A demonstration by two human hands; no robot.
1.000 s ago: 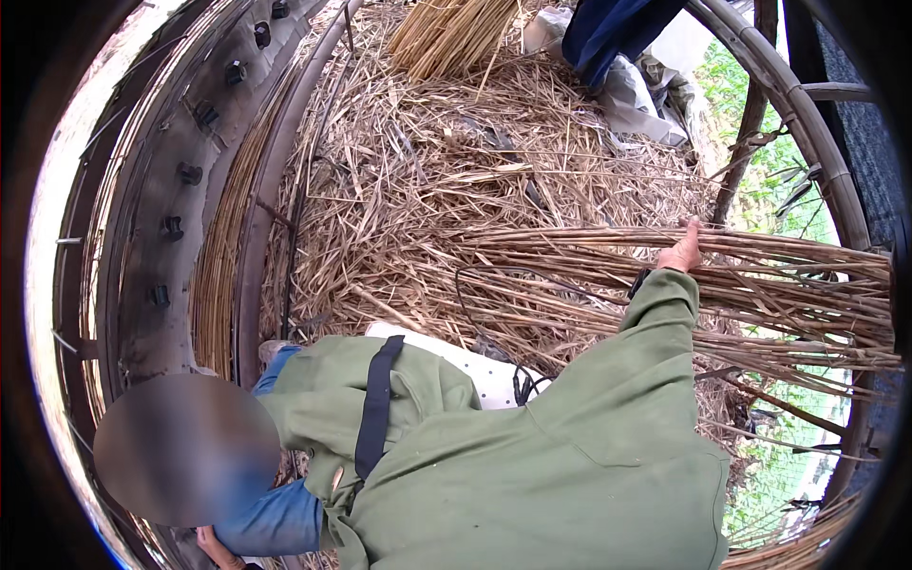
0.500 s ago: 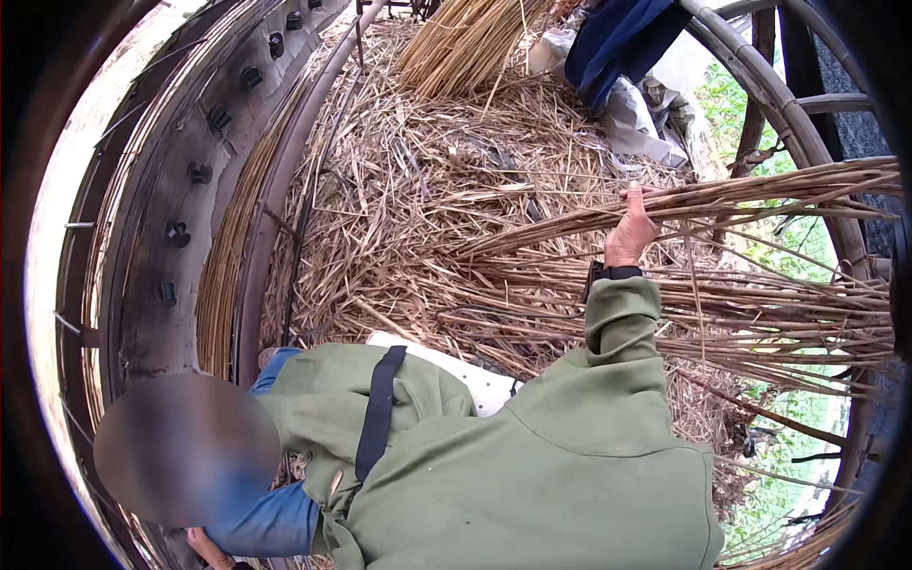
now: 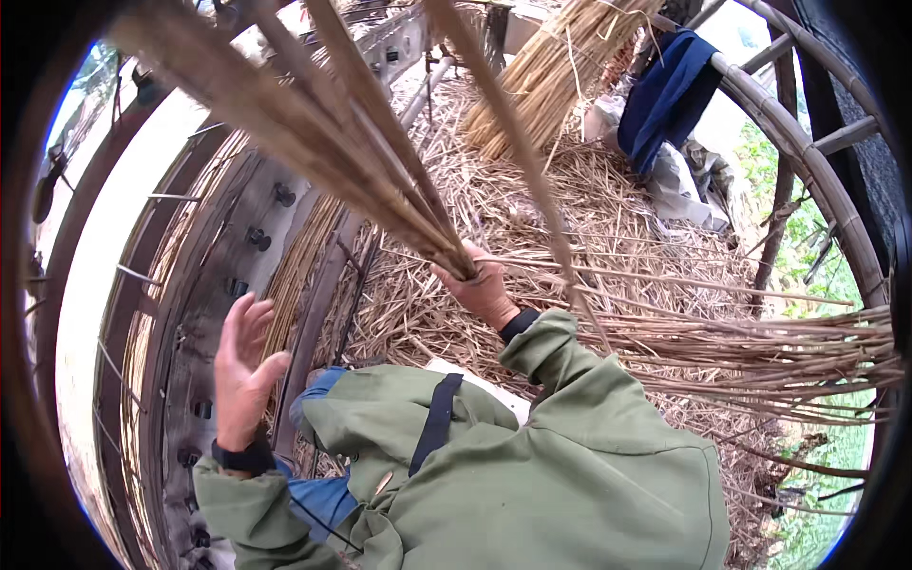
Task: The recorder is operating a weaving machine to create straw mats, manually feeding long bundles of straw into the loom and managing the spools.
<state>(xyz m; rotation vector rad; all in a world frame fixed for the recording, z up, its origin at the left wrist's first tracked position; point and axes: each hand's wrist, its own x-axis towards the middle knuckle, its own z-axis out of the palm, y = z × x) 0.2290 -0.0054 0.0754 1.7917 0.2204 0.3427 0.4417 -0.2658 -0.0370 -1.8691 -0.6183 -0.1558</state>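
Note:
A bunch of dry brown reed stalks (image 3: 394, 204) rises toward the upper left, its near part blurred. My right hand (image 3: 478, 288) is wrapped round its lower end, in front of my body. To the left, my left hand (image 3: 249, 366) is raised with thumb and fingers apart, holding nothing, close to the wooden rail beside the long grey frame. One separate stalk (image 3: 518, 133) slants down past my right wrist. More long reed stalks (image 3: 741, 347) lie in a loose pile on my right.
Reed litter (image 3: 589, 218) covers the ground. A tied sheaf of straw-coloured reeds (image 3: 541, 71) stands at the back, beside dark blue cloth (image 3: 665, 95) hung on a rail. A long grey frame with black knobs (image 3: 258, 237) runs along the left; a curved pole frame (image 3: 807, 152) bounds the right.
My right hand has moved left toward my front, swinging the reed bunch from pointing right to pointing up and left. My left hand has come up from the lower left. The view has shifted.

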